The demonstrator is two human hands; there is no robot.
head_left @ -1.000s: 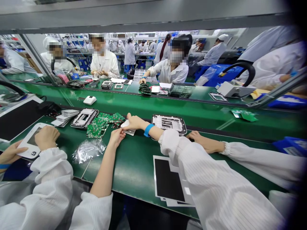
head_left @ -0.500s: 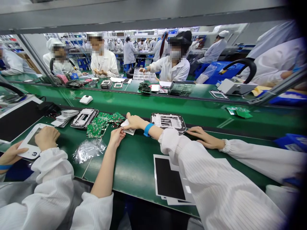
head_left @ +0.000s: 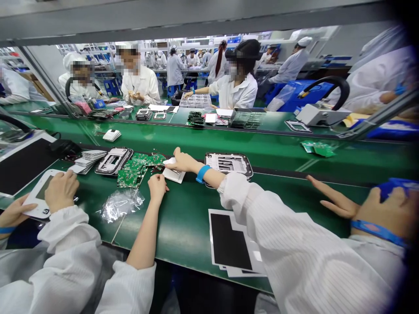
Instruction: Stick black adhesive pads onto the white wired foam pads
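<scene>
My left hand (head_left: 183, 162), with a blue wristband, reaches far forward over the green bench. Its fingers are curled on the edge of a small white plate (head_left: 173, 175) that lies on the bench beside a pile of green circuit boards (head_left: 135, 168). A grey device shell (head_left: 229, 163) sits just right of that wrist. My right hand (head_left: 337, 203) is out to the right, fingers stretched and apart, low over bare green bench near a blue bin (head_left: 396, 185). It holds nothing. A co-worker's bare forearm ends in a fist (head_left: 157, 186) just short of the white plate.
A black-and-white sheet stack (head_left: 231, 244) lies at the near edge. A crumpled clear bag (head_left: 121, 205), another grey shell (head_left: 113, 161) and stacked white cards (head_left: 88, 157) lie to the left. A co-worker's hands hold a white device (head_left: 41, 196). More workers sit across the belt.
My right hand has moved from beside the grey shell far to the right, towards the blue bin. The co-worker's fingers have come off the white plate and curled. My left hand stays.
</scene>
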